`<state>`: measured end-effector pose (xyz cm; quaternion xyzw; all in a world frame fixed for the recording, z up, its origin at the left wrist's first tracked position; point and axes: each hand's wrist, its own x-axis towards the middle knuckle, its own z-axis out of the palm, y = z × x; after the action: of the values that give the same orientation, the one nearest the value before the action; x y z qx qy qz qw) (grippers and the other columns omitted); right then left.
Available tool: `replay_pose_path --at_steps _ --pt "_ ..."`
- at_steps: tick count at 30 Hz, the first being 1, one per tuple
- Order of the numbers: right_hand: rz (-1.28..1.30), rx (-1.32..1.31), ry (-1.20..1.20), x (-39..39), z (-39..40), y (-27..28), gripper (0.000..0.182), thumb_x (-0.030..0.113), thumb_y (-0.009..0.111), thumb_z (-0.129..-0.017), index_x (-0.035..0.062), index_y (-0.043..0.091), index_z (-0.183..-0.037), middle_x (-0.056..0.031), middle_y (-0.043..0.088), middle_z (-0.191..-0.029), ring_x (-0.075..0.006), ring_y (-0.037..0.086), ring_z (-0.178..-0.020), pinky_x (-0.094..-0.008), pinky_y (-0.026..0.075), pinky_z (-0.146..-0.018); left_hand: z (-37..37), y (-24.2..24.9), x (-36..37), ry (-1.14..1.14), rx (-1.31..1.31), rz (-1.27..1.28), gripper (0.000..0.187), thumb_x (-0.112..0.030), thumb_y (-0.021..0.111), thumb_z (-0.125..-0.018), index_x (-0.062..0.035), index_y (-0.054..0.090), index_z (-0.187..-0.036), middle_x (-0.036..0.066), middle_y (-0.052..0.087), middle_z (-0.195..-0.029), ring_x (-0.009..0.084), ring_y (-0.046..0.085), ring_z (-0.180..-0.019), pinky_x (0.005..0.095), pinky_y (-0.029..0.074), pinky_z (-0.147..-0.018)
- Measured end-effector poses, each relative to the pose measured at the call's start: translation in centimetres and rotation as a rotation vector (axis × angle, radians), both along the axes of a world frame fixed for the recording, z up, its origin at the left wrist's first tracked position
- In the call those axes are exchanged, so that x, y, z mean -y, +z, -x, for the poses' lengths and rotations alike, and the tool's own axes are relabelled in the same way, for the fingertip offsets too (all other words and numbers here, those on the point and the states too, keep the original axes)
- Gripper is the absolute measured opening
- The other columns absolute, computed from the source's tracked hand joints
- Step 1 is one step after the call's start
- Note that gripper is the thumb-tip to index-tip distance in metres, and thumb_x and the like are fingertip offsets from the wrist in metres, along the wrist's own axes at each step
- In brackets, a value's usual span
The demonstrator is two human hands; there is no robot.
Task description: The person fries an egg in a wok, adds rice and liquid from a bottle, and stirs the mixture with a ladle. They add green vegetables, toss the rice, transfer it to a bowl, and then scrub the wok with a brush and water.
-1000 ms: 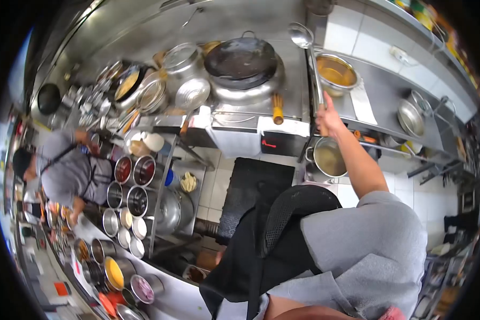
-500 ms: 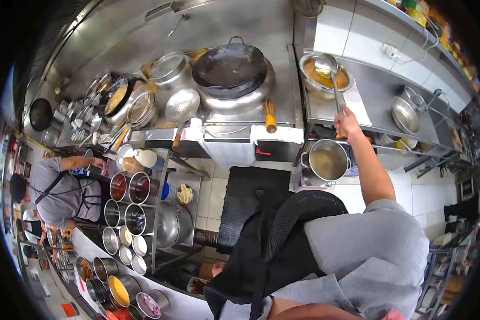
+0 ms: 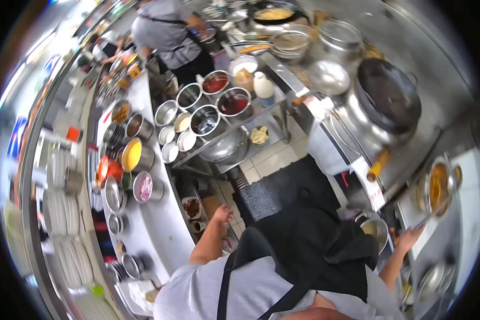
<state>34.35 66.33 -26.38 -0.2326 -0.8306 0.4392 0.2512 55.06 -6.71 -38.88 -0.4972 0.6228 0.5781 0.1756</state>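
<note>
On the right, my right hand (image 3: 409, 238) is closed around the handle of a ladle (image 3: 431, 214). The ladle's head lies at a metal bowl of orange liquid (image 3: 438, 184), at its far rim. Below and left of this hand is a pot of cloudy liquid (image 3: 376, 230), partly hidden by my apron. My left hand (image 3: 223, 214) is in the air, holding nothing, its fingers loosely bent and apart. Closest to it is a low shelf with a container of dark reddish food (image 3: 191, 208).
A wok (image 3: 389, 96) sits on the stove at the right, with a wooden-handled brush (image 3: 378, 164) near its front edge. Metal sauce pots (image 3: 233, 102) crowd a rack. A long counter (image 3: 168, 229) holds several ingredient containers. A co-worker (image 3: 168, 32) stands at the far end.
The view has swung left, bringing the counter and plates into sight. My left arm has extended out from beside my body. My right hand stays on the ladle at the bowl.
</note>
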Motion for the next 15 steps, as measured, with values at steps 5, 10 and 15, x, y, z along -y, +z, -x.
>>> replay_pose_path --at_steps 5,10,15 --pt "-0.354 -0.167 0.152 -13.2 0.1 -17.7 0.063 0.005 0.041 -0.092 0.0163 0.024 -0.151 -0.015 0.053 -0.128 -0.0294 0.045 -0.128 -0.0356 0.03 -0.111 -3.2 -1.1 2.8 0.11 -0.005 0.024 0.032 -0.008 0.057 -0.086 -0.0065 0.054 -0.118 0.008 0.061 -0.081 0.0173 0.055 -0.058 0.0327 0.037 -0.038" --pt "0.134 0.171 -0.072 1.4 0.5 -1.0 0.065 0.006 0.041 -0.095 0.0212 0.018 -0.153 -0.0121 0.055 -0.112 -0.0271 0.055 -0.102 -0.038 0.045 -0.094 -6.2 -1.4 4.2 0.329 0.105 -0.104 0.025 -0.007 0.048 -0.089 -0.0067 0.054 -0.113 0.007 0.058 -0.076 0.0199 0.052 -0.054 0.0367 0.034 -0.035" --pt "-0.311 0.069 0.008 -3.0 2.1 -6.2 0.066 -0.002 0.043 -0.089 0.005 0.021 -0.15 -0.0198 0.029 -0.152 -0.0327 0.038 -0.134 -0.0409 0.03 -0.111 -8.0 -4.5 3.7 0.316 -0.058 -0.313 0.019 -0.014 0.052 -0.089 -0.0124 0.054 -0.108 0.005 0.057 -0.077 0.0179 0.055 -0.062 0.0313 0.041 -0.048"
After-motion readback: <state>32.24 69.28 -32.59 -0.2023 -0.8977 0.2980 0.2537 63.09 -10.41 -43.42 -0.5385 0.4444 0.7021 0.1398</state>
